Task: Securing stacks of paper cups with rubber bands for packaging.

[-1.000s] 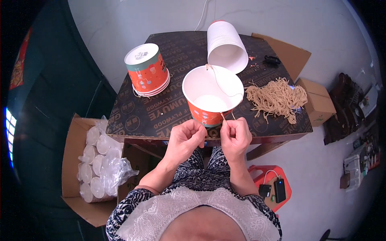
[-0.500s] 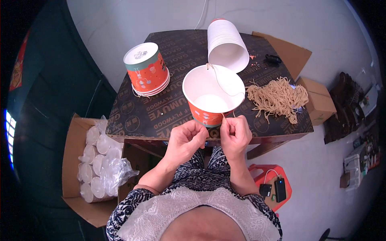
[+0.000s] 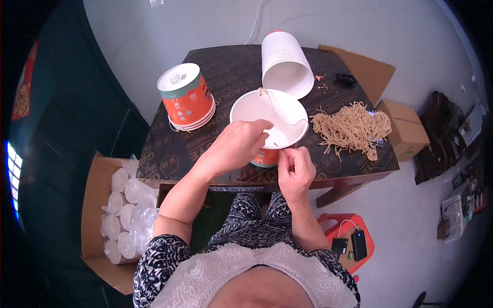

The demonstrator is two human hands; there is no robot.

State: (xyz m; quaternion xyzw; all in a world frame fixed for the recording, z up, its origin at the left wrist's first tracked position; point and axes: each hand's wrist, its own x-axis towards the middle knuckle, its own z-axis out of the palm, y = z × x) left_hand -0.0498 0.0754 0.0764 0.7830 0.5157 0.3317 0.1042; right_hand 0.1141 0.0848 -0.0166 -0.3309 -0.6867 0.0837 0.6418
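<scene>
An orange paper bucket point(image 3: 244, 109) with a white inside stands upright near the table's front edge. Tan cord runs from a knot at its far rim, across the inside and over the right rim. Just inside the near wall a short cord end point(image 3: 276, 145) pokes out. My left hand point(image 3: 233, 146) reaches over the near left rim, fingertips apart and empty, close to that end. Against the outer front wall, my right hand point(image 3: 297, 172) pinches the cord between thumb and forefinger. The left hand covers part of the bucket's front.
Upside-down nested orange buckets point(image 3: 187, 102) stand left on the dark table point(image 3: 226, 66). A white bucket stack point(image 3: 286, 56) lies behind. Tan cords point(image 3: 354, 128) are heaped at right. A carton point(image 3: 95, 215) of wrapped tubs sits lower left; a red stool point(image 3: 336, 220) with devices, lower right.
My left hand has moved up and over the bucket's rim from in front of it, its fingers opening. A cord end now shows inside the near wall. My right hand still pinches the cord.
</scene>
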